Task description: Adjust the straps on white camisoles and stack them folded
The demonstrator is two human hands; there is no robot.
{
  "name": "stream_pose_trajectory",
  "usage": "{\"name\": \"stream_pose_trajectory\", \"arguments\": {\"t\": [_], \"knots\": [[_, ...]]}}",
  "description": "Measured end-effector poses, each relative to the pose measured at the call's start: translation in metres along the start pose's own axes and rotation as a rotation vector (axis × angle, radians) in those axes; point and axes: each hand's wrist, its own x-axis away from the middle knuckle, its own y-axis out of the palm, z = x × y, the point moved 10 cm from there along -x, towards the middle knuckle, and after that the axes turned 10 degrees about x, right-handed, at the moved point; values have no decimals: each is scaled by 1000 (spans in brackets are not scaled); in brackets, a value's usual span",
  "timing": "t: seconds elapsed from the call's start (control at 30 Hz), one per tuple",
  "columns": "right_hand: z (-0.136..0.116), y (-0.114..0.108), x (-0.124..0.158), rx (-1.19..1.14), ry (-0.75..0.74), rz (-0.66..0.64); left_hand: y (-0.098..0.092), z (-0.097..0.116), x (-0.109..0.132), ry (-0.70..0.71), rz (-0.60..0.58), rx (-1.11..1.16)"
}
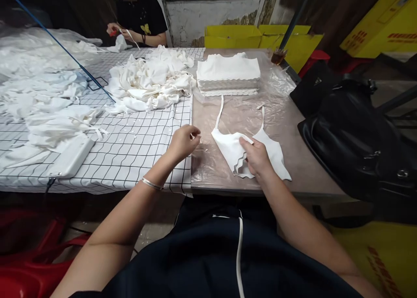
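Note:
A white strappy garment with a scalloped hem lies flat on the clear plastic sheet in front of me. My right hand rests on its middle, fingers curled and pinching the fabric. My left hand hovers just left of the garment, over the edge of the checked cloth, fingers pinched together on something too small to name. A neat stack of folded white garments sits further back on the plastic.
A loose heap of white garments lies on the checked tablecloth. More white fabric covers the left. A black bag sits at the right. A glass stands behind. Another person works across the table.

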Motion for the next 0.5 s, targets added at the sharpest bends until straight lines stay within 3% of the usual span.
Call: {"name": "stream_pose_trajectory", "arguments": {"t": [0.13, 0.23, 0.33, 0.4, 0.43, 0.5], "knots": [[1, -16, 7, -132, 41, 32, 48, -18, 4, 2, -276, -272], [-1, -16, 13, -126, 46, 28, 69, -9, 12, 45, -292, -397], [-7, -10, 15, -75, -4, 11, 74, -4, 11, 74, -302, -452], [-14, 2, 20, 45, -67, -36, 56, -14, 5, 16, -261, -464], [-19, 13, 25, 141, -110, -97, 36, -22, 0, -49, -199, -476], [-27, 45, 40, 375, -229, -312, -21, -39, -4, -203, 2, -519]]}}
